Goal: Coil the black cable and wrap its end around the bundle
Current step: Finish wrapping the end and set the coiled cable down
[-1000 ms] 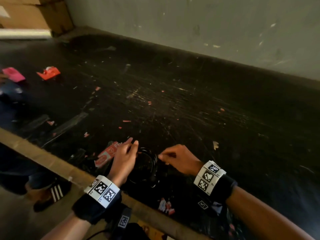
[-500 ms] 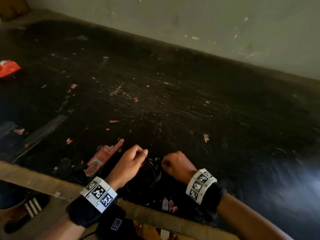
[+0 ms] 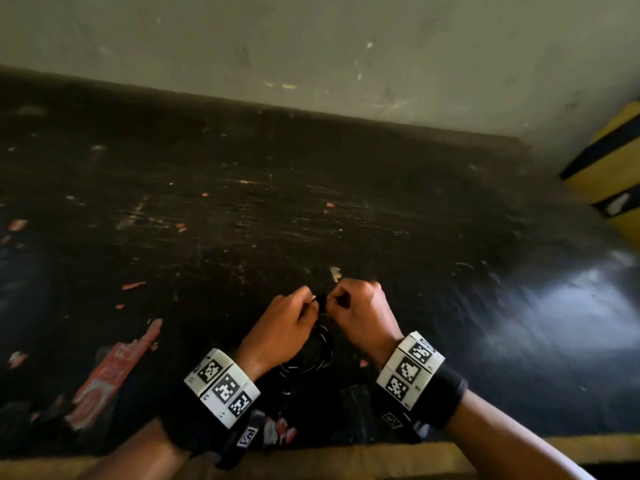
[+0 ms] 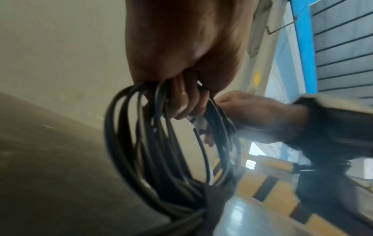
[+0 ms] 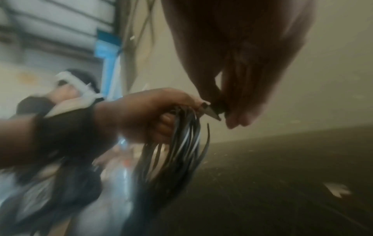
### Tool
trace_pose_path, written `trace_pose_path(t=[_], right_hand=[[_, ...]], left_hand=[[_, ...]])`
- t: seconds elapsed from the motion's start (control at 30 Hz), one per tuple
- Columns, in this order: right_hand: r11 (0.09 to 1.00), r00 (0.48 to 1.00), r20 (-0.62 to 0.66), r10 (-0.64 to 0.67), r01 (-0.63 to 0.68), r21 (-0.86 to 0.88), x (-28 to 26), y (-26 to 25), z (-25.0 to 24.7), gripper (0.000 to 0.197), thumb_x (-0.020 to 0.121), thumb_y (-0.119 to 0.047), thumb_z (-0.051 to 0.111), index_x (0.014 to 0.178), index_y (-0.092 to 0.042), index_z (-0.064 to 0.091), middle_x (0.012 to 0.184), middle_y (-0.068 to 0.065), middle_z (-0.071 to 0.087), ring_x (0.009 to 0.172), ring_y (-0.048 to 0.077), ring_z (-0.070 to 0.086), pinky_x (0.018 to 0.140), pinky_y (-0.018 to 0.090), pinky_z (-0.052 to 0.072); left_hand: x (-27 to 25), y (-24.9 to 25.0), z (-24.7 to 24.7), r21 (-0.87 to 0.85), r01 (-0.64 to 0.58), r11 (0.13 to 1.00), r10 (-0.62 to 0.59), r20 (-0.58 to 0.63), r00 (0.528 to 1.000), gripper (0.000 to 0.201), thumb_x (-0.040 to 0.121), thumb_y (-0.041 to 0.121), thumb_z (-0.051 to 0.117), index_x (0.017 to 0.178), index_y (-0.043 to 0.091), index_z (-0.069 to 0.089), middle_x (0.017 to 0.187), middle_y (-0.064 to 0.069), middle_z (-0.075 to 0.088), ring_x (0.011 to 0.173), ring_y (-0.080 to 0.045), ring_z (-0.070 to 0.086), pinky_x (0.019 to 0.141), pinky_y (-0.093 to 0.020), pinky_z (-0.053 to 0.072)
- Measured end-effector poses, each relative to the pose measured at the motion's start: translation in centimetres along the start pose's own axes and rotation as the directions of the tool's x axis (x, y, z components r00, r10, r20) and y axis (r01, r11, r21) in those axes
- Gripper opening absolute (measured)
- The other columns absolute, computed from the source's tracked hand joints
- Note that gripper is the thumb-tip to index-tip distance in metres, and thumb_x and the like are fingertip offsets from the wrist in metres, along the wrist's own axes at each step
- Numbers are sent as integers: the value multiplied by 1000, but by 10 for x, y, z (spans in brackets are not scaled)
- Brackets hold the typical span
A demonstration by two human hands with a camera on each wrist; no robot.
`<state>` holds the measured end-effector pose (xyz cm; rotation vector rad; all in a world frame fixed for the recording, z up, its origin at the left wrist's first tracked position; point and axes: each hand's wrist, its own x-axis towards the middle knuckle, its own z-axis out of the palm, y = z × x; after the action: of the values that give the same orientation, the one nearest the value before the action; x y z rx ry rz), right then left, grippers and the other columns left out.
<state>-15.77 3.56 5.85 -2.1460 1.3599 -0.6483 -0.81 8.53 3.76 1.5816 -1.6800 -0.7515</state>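
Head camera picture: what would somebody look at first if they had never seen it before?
Probably the two hands meeting low in the middle: the left hand grips a hanging bundle of black cable loops, while the right hand pinches the cable's end beside it. Next, the checkered wristbands, then the scratched black table with red scraps.

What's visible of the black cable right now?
The thin, glossy black cable is gathered into a bundle of many round loops hanging above the dark scuffed table. The left hand grips the top of the loops; the right hand pinches its end, a small metal-tipped plug, beside the bundle's top.
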Motion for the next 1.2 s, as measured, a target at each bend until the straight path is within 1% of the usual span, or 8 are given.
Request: trace_pose_path(t=[0.07, 0.17, 0.33, 0.53, 0.7, 0.87, 1.0, 1.2], right_hand=[[979, 979, -57, 194, -190, 69, 9, 12, -10, 10, 76, -18, 65, 70, -11, 69, 72, 5, 71, 67, 17, 66, 64, 35, 56], [921, 950, -57, 306, -280, 271, 19, 26, -28, 4, 80, -10, 64, 80, -8, 68, 70, 4, 68, 53, 7, 62, 54, 25, 52], [726, 979, 166, 114, -196, 659, 16, 45, -86, 24, 86, 0, 61, 109, 0, 64, 80, 10, 69, 68, 13, 68, 70, 22, 56], [911, 969, 153, -195, 121, 394, 22, 63, -127, 15, 77, 3, 70, 91, -5, 69, 87, 7, 71, 79, 13, 69, 77, 25, 56], [920, 985, -65, -157, 170, 353, 25, 62, -150, 11, 75, -10, 76, 81, -17, 71, 79, 2, 73, 70, 9, 67, 69, 23, 54], [923, 929, 256, -267, 171, 344, 17, 53, -155, 11, 75, -17, 76, 85, -14, 74, 82, -1, 73, 70, 6, 65, 66, 18, 51], [925, 919, 111, -379, 378, 28, 24, 62, -128, 11, 75, -25, 75, 86, -24, 74, 115, -10, 56, 106, 3, 49, 85, 6, 36], [895, 895, -174, -410, 432, 109, 30, 69, -108, 16, 73, -5, 75, 84, -16, 75, 87, -5, 64, 83, -3, 60, 75, 2, 42]], left_hand=[[10, 13, 14, 14, -46, 999, 46, -19, 999, 35, 94, 18, 49, 63, 28, 36, 53, 11, 45, 70, -32, 59, 60, -34, 35], [28, 32, 25, -41, -19, 999, 16, -67, 998, 25, 93, 17, 51, 68, 19, 47, 55, 9, 48, 58, -8, 53, 60, -28, 38], [53, 63, 34, -521, 303, 798, -269, 143, 952, 21, 97, 20, 47, 79, 11, 52, 48, 8, 38, 37, -2, 33, 36, -16, 23], [68, 89, 44, -614, 423, 666, -312, 286, 906, 21, 97, 26, 47, 81, 16, 55, 46, 8, 36, 38, -4, 26, 36, -17, 16], [76, 96, 47, -576, 406, 709, -440, 87, 894, 21, 96, 33, 47, 92, 14, 54, 55, 2, 41, 39, -4, 32, 35, -17, 22], [84, 103, 44, -493, 362, 792, -435, -38, 900, 23, 96, 34, 47, 103, 13, 53, 65, -1, 46, 48, -7, 40, 36, -18, 29], [85, 109, 41, -425, 310, 850, -365, -52, 930, 23, 96, 37, 45, 103, 17, 52, 67, -1, 49, 51, -9, 43, 41, -21, 32], [82, 107, 37, -495, 223, 840, -300, -81, 950, 35, 94, 42, 48, 95, 9, 58, 67, -6, 64, 51, -7, 61, 55, -15, 48]])
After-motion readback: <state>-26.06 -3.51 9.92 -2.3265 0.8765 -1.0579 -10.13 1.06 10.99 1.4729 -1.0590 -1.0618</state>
